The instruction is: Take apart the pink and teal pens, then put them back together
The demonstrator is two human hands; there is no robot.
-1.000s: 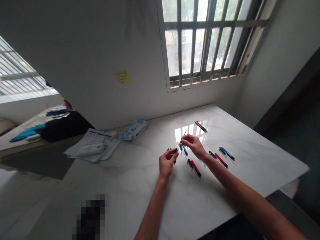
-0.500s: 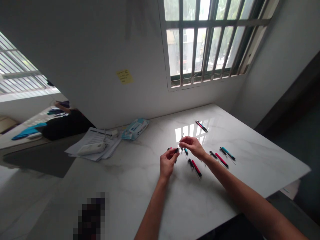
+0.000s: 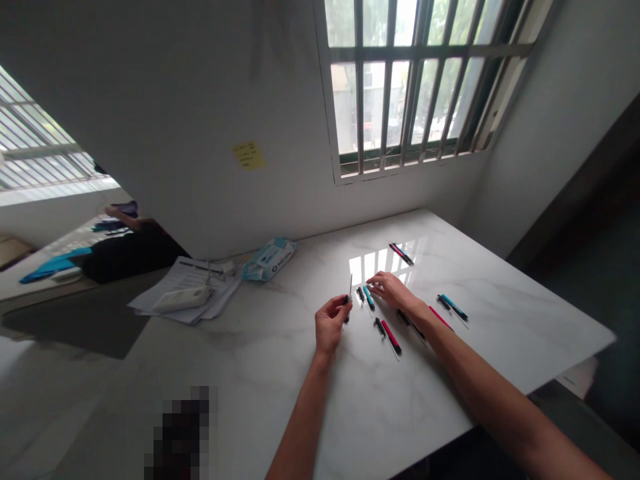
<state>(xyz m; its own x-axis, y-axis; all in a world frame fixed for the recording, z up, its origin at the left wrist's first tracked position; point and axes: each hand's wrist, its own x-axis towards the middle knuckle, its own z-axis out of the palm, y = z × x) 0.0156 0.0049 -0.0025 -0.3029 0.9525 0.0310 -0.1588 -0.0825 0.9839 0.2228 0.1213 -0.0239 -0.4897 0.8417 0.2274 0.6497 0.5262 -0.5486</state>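
Head view: my right hand has let go of the thin refill and dropped, loosely open, onto the bench beside the teal pen. My left hand alone now pinches the thin refill upright, just above the bench.

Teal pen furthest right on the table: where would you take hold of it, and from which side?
Probably by the middle of its barrel, from straight above, fingers pinching across its narrow width. The teal pen lies flat on the table, slanted, with bare marble on its right, so nothing crowds that side. The right hand is nearest.
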